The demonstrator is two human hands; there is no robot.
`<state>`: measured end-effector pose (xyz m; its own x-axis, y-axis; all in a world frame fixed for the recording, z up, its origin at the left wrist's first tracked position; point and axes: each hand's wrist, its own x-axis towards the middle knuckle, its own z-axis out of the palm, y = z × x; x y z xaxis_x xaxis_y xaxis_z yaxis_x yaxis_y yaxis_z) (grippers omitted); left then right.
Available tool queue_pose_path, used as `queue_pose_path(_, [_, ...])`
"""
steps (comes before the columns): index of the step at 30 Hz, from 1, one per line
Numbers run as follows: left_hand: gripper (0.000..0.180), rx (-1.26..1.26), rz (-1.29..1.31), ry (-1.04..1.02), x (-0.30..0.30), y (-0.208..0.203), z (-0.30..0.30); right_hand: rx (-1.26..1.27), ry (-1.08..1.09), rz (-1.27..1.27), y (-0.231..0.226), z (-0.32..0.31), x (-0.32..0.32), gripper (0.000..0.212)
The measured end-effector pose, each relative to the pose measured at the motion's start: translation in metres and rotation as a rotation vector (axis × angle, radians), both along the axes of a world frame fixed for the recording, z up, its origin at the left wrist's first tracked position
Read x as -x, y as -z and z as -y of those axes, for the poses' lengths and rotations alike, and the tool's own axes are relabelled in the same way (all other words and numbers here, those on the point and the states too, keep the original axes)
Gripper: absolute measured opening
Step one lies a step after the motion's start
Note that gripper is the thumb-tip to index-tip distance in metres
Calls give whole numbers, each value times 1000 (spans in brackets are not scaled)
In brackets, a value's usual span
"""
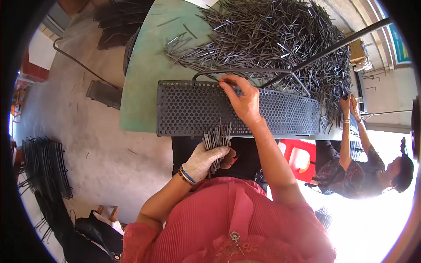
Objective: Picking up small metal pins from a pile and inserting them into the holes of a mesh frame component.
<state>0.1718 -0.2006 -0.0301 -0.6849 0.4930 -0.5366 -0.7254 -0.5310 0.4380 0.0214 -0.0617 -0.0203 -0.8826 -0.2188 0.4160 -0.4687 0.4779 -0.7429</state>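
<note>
My left hand (198,163), in a pale glove with bare fingertips, grips a bundle of thin dark strips (216,135) at the near edge of a black perforated panel (186,107). The strips point away from me, their ends fanned a little. My bare right hand (245,100) is above the panel, thumb and forefinger pinched together at its far edge; what they hold, if anything, is too small to make out. The panel is long, full of round holes, and lies along the near side of the green table (142,94).
A large heap of loose dark strips (272,39) covers the table's far side. A black metal rod (340,44) slants over the heap, joined to a bent bar behind the panel. At right another person (355,171) works with both hands. Dark racks (46,168) stand at left.
</note>
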Motion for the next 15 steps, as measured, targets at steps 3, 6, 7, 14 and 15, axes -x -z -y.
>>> queue_pose_path(3, [23,11,-3,7,4,-2,-1,20,33,-3,1,0,-2,18])
queue_pose_path(6, [23,15,-7,15,3,0,-1,28,8,-10,5,0,0,19])
queue_pose_path(7, [23,14,-13,8,4,1,-2,30,-6,-30,7,1,2,19])
queue_pose_path(14, [28,49,-26,-39,-5,-5,-10,3,-74,-40,-11,-3,6,18])
queue_pose_path(15, [26,63,-7,-57,-5,-7,-10,31,-76,-21,-14,-3,6,18])
